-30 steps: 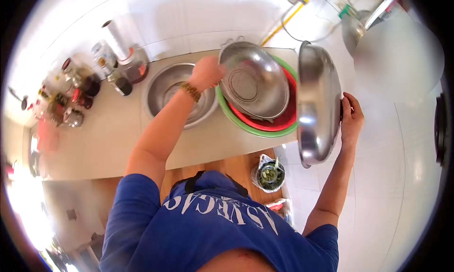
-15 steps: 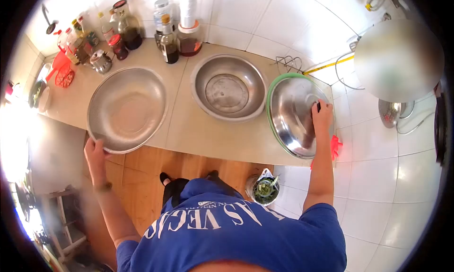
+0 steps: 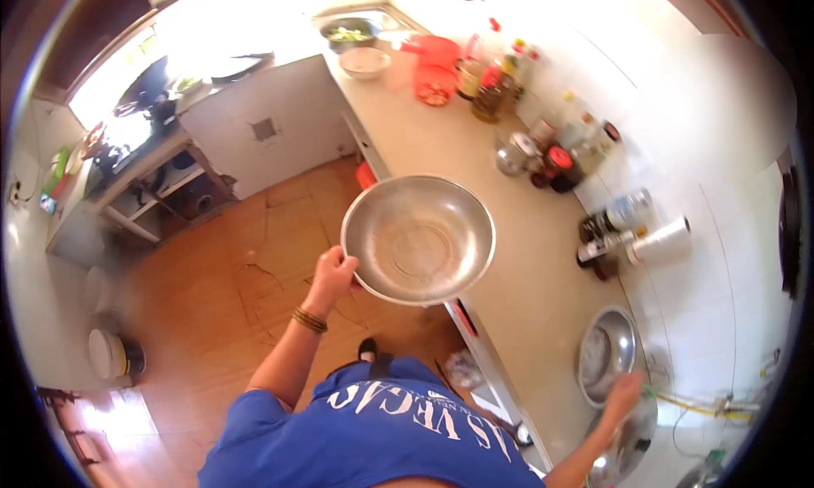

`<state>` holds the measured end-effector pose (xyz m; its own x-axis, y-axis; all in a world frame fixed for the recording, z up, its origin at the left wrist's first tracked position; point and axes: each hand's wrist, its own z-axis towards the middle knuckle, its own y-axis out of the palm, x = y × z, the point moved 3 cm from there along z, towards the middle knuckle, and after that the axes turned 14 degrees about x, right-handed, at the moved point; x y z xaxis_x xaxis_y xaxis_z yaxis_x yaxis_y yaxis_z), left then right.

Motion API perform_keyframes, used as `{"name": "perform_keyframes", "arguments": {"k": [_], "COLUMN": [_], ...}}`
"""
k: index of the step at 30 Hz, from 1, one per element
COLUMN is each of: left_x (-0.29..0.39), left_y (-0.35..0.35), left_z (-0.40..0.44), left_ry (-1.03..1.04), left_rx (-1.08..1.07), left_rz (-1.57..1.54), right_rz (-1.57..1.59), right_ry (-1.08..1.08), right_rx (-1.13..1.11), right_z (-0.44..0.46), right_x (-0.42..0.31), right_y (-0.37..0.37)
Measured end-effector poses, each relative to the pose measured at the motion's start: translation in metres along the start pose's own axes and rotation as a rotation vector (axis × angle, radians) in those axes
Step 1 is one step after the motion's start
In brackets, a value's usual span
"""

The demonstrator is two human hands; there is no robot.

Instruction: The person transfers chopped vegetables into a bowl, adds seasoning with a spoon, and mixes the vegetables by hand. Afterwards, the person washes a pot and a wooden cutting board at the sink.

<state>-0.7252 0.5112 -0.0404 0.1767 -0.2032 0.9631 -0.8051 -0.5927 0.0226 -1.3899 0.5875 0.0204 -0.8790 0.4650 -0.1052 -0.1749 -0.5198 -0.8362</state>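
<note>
My left hand [image 3: 333, 280] grips the near-left rim of a wide metal basin [image 3: 458, 229], fingers closed on it. The basin has nothing in it and is held over the counter's front edge. My right hand [image 3: 623, 395] is blurred by motion at the lower right, so its fingers cannot be made out. It is over the near side of a second metal basin [image 3: 587, 373], beside a shiny metal lid [image 3: 632, 433] with a dark knob. The right forearm covers part of the lid.
Bottles and jars [image 3: 492, 89] line the wall along the counter [image 3: 517, 259]. Farther off are a red plastic basket [image 3: 437, 64], a white bowl [image 3: 365, 62] and a pan [image 3: 348, 32] of chopped green food. A stove [image 3: 127, 149] stands at left, beyond the wooden floor [image 3: 254, 259].
My view has turned left toward the stove side. My right hand has come off the lid's knob. The left hand still holds the basin, now more centred in view.
</note>
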Motion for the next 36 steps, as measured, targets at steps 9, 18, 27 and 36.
{"name": "perform_keyframes", "arguments": {"k": [9,18,27,36], "left_x": [0.034,0.116,0.181,0.196], "left_y": [-0.062,-0.087,-0.103,-0.009], "left_z": [0.09,0.285,0.493,0.738], "left_ry": [0.287,0.413,-0.047,-0.347], "left_rx": [0.106,0.133,0.117,-0.248], "left_rz": [0.172,0.318,0.027,-0.097], "right_rz": [1.63,1.651,1.799,1.698], "right_ry": [0.467,0.654,0.723,0.753], "right_rx": [-1.521,-1.547,-1.273,-0.502], "right_z": [-0.126,-0.085,0.019,0.094], "right_x": [-0.491,-0.721,-0.904,-0.981], "right_y": [0.046,0.137,0.142,0.149]}}
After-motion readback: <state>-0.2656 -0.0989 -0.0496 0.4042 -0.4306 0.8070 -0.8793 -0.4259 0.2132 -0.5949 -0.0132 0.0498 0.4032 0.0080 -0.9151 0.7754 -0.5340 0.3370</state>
